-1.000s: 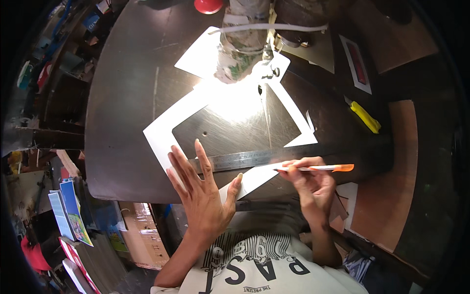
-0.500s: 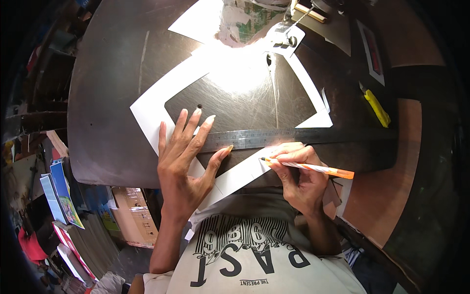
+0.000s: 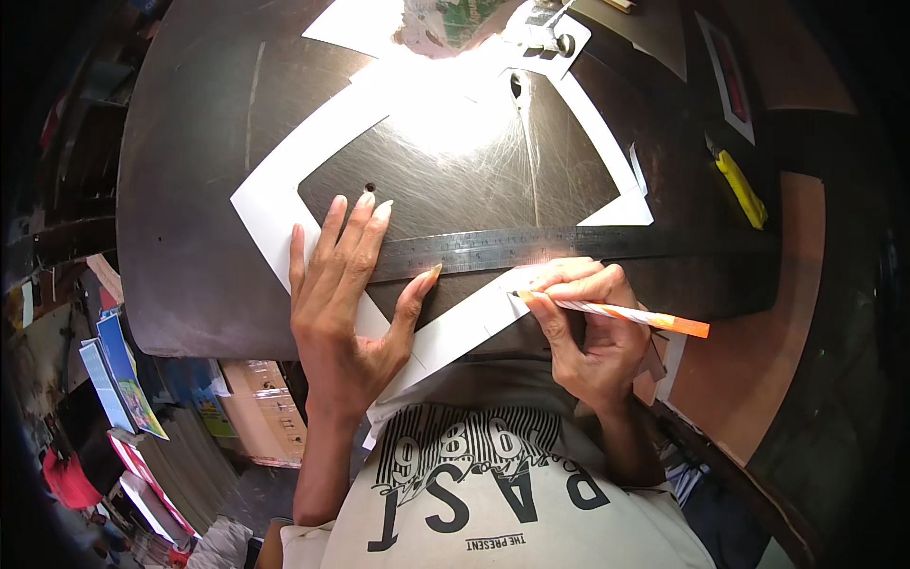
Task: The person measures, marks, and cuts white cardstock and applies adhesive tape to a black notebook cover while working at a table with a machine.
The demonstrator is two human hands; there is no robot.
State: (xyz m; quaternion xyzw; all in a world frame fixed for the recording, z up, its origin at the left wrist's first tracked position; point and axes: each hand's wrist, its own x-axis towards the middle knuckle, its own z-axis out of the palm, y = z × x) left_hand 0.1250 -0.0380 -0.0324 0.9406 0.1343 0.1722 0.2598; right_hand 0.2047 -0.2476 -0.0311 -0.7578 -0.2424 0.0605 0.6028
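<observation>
A white paper frame with a cut-out middle lies on the dark table. My left hand is spread open across its left side, thumb reaching the edge of a long metal ruler. The ruler runs across the cut-out, over part of the frame at right. In my right hand an orange-and-white striped pen is pinched, its tip down on the frame's near strip. Short thin marks show along that strip.
A bright lamp glares over the far side of the frame. At the right lies a yellow cutter knife, with a framed card beyond it. A cardboard box and stacked books stand below the table at left.
The view has shifted slightly. My right hand has moved the pen tip a little along the near strip, still gripping the pen. My left hand stays spread on the paper.
</observation>
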